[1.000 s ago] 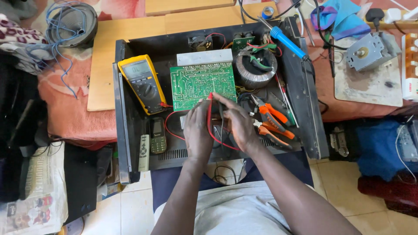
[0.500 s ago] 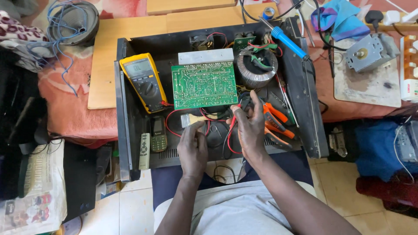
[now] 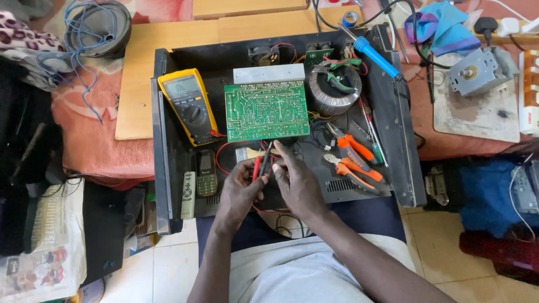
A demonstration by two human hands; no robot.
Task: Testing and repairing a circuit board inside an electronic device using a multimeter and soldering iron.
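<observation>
Two probes (image 3: 261, 166) between both hands (image 3: 275, 185)

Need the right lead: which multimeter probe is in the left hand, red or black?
The red probe, in the left hand; the black probe sits by the right hand.

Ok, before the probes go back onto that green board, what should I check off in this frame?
1. Both probes in hand: ok. The left hand pinches the red probe; the right hand pinches the black probe.
2. Meter powered: ok. The yellow meter has a lit display.
3. Leads plugged into the meter: ok, as far as can be seen; a red lead enters at its lower right corner.
4. Green circuit board free of tools: ok.
5. Probe tips apart: cannot tell; they sit close together between the fingers.
6. Pliers off the board: ok, they lie to its right.
</observation>
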